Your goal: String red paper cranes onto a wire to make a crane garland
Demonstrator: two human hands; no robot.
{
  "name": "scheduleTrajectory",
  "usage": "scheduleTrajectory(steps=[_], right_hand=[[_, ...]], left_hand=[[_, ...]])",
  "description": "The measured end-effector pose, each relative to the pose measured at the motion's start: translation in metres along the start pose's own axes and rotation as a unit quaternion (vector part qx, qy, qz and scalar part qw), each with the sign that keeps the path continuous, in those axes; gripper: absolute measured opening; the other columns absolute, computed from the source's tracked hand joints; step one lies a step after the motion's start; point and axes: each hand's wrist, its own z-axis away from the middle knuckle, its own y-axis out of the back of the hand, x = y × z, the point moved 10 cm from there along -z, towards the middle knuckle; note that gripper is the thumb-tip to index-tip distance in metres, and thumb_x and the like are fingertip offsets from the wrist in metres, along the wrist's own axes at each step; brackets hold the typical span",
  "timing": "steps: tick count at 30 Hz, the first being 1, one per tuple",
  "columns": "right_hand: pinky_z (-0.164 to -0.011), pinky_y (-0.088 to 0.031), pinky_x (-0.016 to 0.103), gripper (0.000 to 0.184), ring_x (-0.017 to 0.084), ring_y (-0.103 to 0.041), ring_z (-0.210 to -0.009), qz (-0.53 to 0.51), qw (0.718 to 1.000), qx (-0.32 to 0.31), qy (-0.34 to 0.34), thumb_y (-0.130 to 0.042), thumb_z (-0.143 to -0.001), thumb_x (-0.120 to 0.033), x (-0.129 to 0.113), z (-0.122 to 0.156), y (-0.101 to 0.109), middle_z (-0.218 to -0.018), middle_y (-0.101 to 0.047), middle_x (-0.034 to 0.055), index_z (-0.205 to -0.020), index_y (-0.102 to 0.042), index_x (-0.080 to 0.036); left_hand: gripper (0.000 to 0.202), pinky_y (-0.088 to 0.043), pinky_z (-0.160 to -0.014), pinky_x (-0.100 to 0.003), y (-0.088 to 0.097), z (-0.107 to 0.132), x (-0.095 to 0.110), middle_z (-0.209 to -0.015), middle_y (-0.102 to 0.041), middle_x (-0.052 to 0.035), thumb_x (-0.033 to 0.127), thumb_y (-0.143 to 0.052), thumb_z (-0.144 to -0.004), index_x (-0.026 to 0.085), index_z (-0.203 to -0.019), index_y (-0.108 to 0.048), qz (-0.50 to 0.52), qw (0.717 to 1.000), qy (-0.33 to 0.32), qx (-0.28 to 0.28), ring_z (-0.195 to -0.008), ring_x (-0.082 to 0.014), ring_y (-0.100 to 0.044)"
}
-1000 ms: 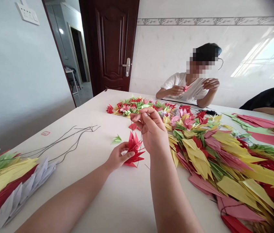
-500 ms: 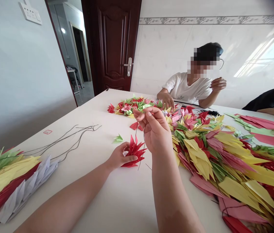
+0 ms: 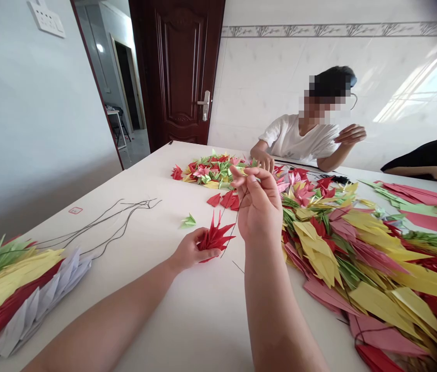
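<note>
My left hand (image 3: pixel 193 249) is closed round a red folded-paper flower (image 3: pixel 215 236) with pointed petals, just over the white table. Up and to the right, my right hand (image 3: pixel 258 204) pinches a thin dark cord (image 3: pixel 235 227) between thumb and fingers. The cord runs down from the pinch to the flower; where it meets the paper is hard to see. Several red folded paper pieces (image 3: pixel 227 199) lie behind the flower, partly hidden by my right hand. A small green folded piece (image 3: pixel 188 221) rests to the left of the flower.
Loose dark cords (image 3: pixel 125 212) lie at left, leading to strung bundles of folded paper (image 3: pixel 20 289). A big heap of yellow, pink, red and green pieces (image 3: pixel 319 248) covers the right side. A person in white (image 3: pixel 303 139) sits across, another person's dark sleeve (image 3: pixel 427 155) at far right.
My right hand has moved a little to the right with the cord, which now slants more. More red pieces show behind it. The flower has tilted slightly in my left hand.
</note>
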Motion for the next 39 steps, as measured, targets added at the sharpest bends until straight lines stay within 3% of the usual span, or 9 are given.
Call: scheduleTrajectory(steps=[4,9,20,30,35,39], right_hand=[[-0.094,-0.04,0.039,0.006,0.014,-0.063,-0.085,0.015,0.998,-0.053,-0.029,-0.049,-0.081,-0.021,0.003,0.003,-0.012,-0.059,-0.058,-0.0044,-0.08,-0.055,-0.023],[-0.093,-0.041,0.039,0.005,0.015,-0.063,-0.085,0.034,0.993,-0.099,-0.062,-0.05,-0.081,-0.022,0.012,0.009,-0.025,-0.06,-0.061,-0.0033,-0.081,-0.056,-0.022],[-0.093,-0.041,0.039,0.006,0.015,-0.063,-0.085,0.048,0.99,-0.109,-0.075,-0.052,-0.08,-0.027,0.017,0.011,-0.03,-0.059,-0.059,-0.0038,-0.08,-0.055,-0.022],[-0.091,-0.042,0.04,0.004,0.017,-0.063,-0.09,0.048,0.996,-0.063,-0.043,-0.051,-0.081,-0.027,0.006,0.005,-0.014,-0.058,-0.057,-0.004,-0.082,-0.054,-0.024],[-0.092,-0.042,0.04,0.006,0.016,-0.063,-0.088,0.049,0.993,-0.09,-0.058,-0.051,-0.081,-0.028,0.01,0.008,-0.023,-0.058,-0.057,-0.0041,-0.08,-0.054,-0.023],[-0.092,-0.042,0.038,0.007,0.015,-0.063,-0.087,0.059,0.989,-0.115,-0.073,-0.05,-0.082,-0.026,0.015,0.014,-0.034,-0.062,-0.061,-0.0032,-0.08,-0.055,-0.022]], left_hand=[[0.034,-0.044,-0.066,-0.029,0.001,0.0,0.003,-0.075,-0.053,0.0018,0.038,-0.073,-0.062,0.018,-0.081,-0.053,-0.016,1.0,-0.014,0.001,-0.069,-0.0121,-0.052],[0.042,-0.044,-0.069,-0.034,-0.001,0.0,0.006,-0.079,-0.057,-0.0028,0.05,-0.069,-0.061,0.018,-0.085,-0.055,0.017,1.0,-0.019,-0.01,-0.073,-0.0162,-0.054],[0.035,-0.045,-0.076,-0.036,0.0,0.001,0.008,-0.089,-0.062,-0.006,0.042,-0.069,-0.066,0.019,-0.09,-0.059,0.005,1.0,-0.023,0.0,-0.083,-0.0197,-0.057],[0.037,-0.043,-0.081,-0.034,0.008,-0.001,0.007,-0.087,-0.062,-0.0048,0.044,-0.066,-0.069,0.018,-0.096,-0.058,-0.024,0.999,-0.037,0.028,-0.083,-0.0179,-0.056],[0.045,-0.043,-0.079,-0.034,0.011,-0.001,0.009,-0.085,-0.06,-0.0043,0.049,-0.066,-0.066,0.021,-0.101,-0.057,-0.019,0.997,-0.06,0.044,-0.083,-0.0182,-0.054],[0.034,-0.043,-0.075,-0.032,0.008,-0.001,0.014,-0.081,-0.059,-0.004,0.046,-0.064,-0.069,0.02,-0.091,-0.059,-0.04,0.996,-0.067,0.037,-0.077,-0.0165,-0.053]])
